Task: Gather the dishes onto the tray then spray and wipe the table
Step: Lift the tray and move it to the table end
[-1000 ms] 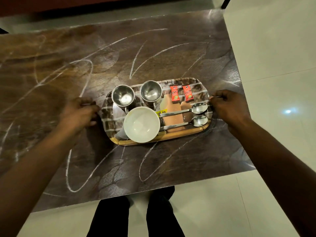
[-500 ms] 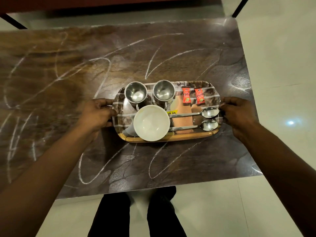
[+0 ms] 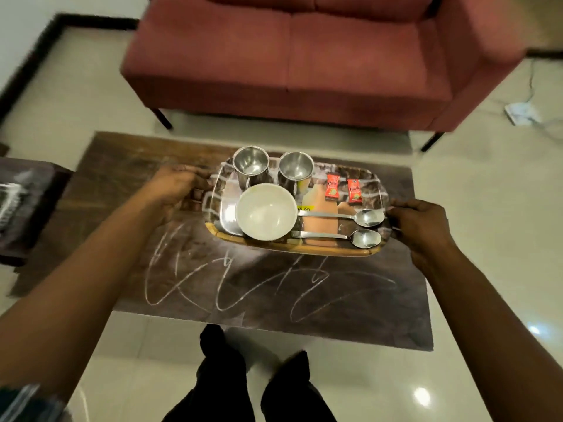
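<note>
**Over the table, tray raised in both hands**

Over a dark, wood-patterned table (image 3: pixel 380 315), holds a rectangular tray (image 3: pixel 289 246) up off the surface, with a shadow below its near edge. Grips the tray's left end with the left hand (image 3: pixel 175 185), fingers curled round the rim. Grips the right end with the right hand (image 3: pixel 417 222) in the same way.

Carries on the tray:
- Far left: a steel cup (image 3: pixel 250 161), with a second steel cup (image 3: pixel 296 167) just right of it.
- Just in front of both cups: a white bowl (image 3: pixel 266 211).
- Near right: a far spoon (image 3: pixel 359 217) and a near spoon (image 3: pixel 356 238), lying parallel, heads toward the right hand.
- Far right: a red sachet (image 3: pixel 332 187) and a second red sachet (image 3: pixel 354 190), side by side.

Differs from half a second earlier: tray then flat on the table, hands already at both ends. Now lifted, load in the same arrangement. Looks from higher and further back than before, taking in a red sofa (image 3: pixel 289 56) beyond the table, a pale tiled floor (image 3: pixel 487 239), and dark trouser legs (image 3: pixel 253 385) at the bottom edge. Shows white chalk-like scribbles (image 3: pixel 231 284) across the table top on the near side. Blurred at the far left: a second dark surface (image 3: pixel 18 202), detail impossible to tell.
</note>
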A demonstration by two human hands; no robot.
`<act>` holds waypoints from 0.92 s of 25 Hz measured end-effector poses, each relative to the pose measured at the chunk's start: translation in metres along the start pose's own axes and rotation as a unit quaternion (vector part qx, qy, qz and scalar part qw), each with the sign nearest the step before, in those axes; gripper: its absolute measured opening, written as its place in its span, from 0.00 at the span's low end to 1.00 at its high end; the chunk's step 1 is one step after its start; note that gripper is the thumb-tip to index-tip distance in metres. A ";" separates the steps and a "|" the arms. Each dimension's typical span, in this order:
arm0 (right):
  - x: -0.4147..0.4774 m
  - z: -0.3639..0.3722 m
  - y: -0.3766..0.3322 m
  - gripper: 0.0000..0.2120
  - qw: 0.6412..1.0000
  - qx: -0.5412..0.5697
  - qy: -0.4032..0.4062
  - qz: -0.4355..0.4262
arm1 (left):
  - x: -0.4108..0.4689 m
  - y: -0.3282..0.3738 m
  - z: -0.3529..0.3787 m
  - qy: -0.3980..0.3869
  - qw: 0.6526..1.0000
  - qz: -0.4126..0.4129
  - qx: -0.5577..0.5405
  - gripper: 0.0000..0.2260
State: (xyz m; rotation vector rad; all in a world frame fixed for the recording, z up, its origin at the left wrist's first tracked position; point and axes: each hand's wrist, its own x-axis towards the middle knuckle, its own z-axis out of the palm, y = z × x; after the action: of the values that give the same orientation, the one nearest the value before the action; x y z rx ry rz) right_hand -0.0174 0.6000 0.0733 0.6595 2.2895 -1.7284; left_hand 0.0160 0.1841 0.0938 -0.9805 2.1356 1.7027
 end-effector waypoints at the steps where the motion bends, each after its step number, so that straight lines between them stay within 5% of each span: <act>1: -0.013 0.003 -0.021 0.12 1.000 0.006 -0.016 -0.011 | -0.020 0.012 -0.021 0.004 1.000 0.007 -0.007 0.11; 13: -0.125 0.082 -0.196 0.06 0.980 0.023 -0.134 -0.148 | -0.163 0.042 -0.223 0.074 0.977 0.058 -0.193 0.15; 23: -0.166 0.249 -0.197 0.06 0.980 -0.001 -0.168 -0.109 | -0.121 -0.027 -0.374 0.095 0.977 0.031 -0.190 0.13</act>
State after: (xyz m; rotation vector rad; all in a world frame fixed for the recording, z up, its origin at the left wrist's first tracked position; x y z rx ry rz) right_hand 0.0116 0.2827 0.2370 0.1024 2.1853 -1.7675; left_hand 0.2042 -0.1243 0.2505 -1.2303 2.0054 2.1837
